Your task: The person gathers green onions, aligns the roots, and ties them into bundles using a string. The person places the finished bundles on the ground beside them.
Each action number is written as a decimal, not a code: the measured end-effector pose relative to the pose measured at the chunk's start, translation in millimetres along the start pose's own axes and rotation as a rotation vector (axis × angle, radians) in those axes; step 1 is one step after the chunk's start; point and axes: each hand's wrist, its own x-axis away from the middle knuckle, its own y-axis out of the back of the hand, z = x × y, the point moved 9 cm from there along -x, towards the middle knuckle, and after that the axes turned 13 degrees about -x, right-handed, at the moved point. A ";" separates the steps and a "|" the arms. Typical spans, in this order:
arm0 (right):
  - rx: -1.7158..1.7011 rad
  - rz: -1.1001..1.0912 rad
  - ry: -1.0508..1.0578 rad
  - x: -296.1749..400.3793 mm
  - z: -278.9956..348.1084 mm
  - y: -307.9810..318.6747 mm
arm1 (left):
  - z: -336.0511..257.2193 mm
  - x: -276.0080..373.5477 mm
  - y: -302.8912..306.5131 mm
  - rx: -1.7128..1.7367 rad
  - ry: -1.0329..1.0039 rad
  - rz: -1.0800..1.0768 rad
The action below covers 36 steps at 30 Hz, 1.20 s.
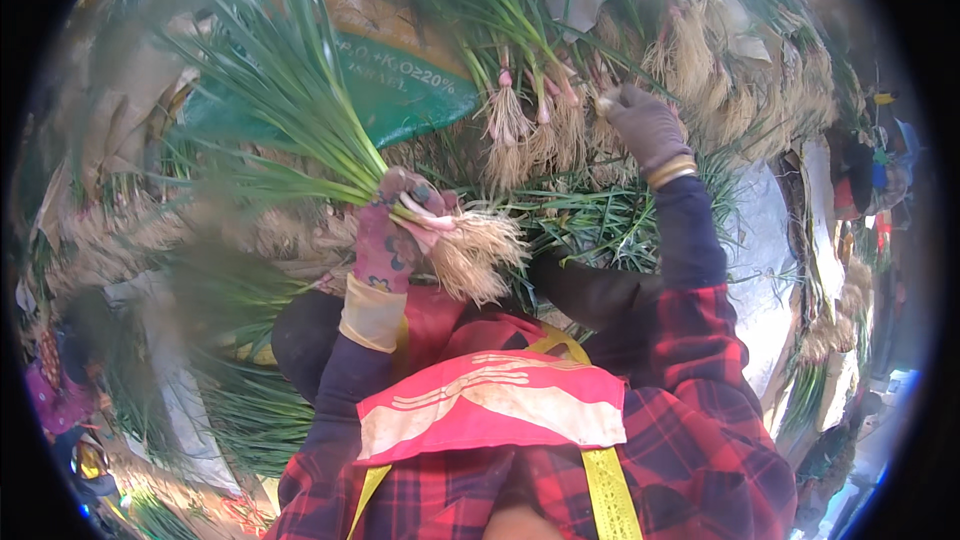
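My left hand (397, 221), in a flower-patterned glove with a pale cuff, grips a bunch of young green garlic (367, 150). The long green leaves fan out to the upper left. Its pinkish white stems and shaggy pale roots (480, 247) stick out to the right of the fist. My right hand (646, 124), in a grey-brown glove, is bent over the laid-out garlic plants. Something pale shows at its fingertips; whether it is held cannot be told. Just left of that hand lie several garlic plants (506, 101) with their roots towards me.
A green and orange printed sack (420, 101) lies beyond my left hand. More rooted garlic (690, 52) is heaped at the upper right. Cut leaves (600, 217) lie before my knees, and pale sheeting (757, 240) is at the right. Another person (64, 390) is at the left edge.
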 end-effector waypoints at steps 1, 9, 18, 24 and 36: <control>-0.239 -0.168 -0.030 -0.8 4.8 14.0 | 4.4 0.0 0.9 0.011 0.015 -0.003; -0.751 -0.150 0.144 24.9 69.1 -22.7 | 16.7 9.1 -10.7 0.062 0.097 0.077; -0.132 0.365 0.651 100.3 168.6 -107.1 | 31.6 9.1 20.7 -0.154 0.176 -0.199; -1.102 0.407 0.120 41.1 139.0 -118.9 | 28.1 12.2 23.3 -0.213 0.166 -0.099; -2.246 0.658 0.103 61.4 145.7 -94.6 | 26.1 13.6 43.1 -0.262 0.117 -0.220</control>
